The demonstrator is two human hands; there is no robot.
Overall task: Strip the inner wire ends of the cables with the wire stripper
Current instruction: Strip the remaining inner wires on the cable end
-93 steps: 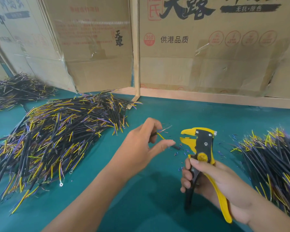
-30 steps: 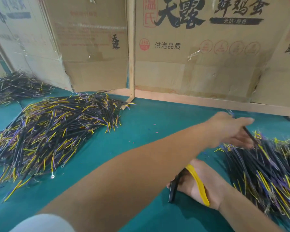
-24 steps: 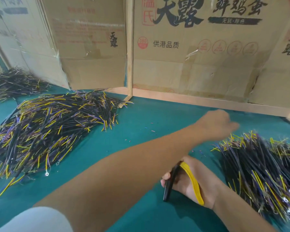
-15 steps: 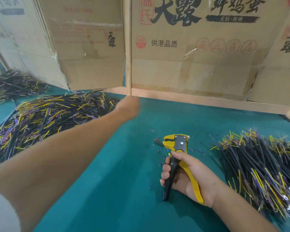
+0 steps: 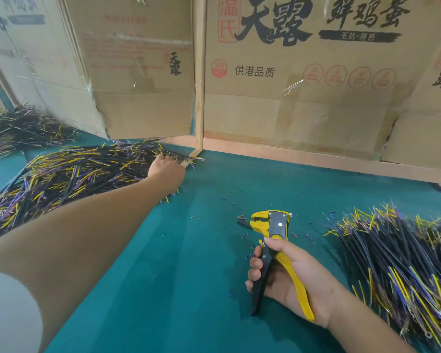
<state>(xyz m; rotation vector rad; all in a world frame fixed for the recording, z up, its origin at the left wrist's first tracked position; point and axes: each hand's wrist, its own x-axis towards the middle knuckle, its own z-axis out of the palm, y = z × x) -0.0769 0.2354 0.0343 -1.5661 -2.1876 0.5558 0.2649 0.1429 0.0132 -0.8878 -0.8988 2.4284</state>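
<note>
My left hand reaches far out to the right end of the big pile of black cables with yellow and purple inner wires. Its fingers curl down among the cables, hidden behind the back of the hand, so a grip does not show. My right hand grips the handles of the yellow and black wire stripper, upright on the green table, jaws pointing left with nothing in them. A second cable pile lies at the right.
Small cut bits of insulation lie scattered around the stripper's jaws. Cardboard walls on a wooden rail close off the back, with a wooden post at the joint. A third cable heap lies far left.
My left hand put the cable on the right pile, swung across the table to the left and now sits on the left pile. The right hand stays put, gripping the stripper.
</note>
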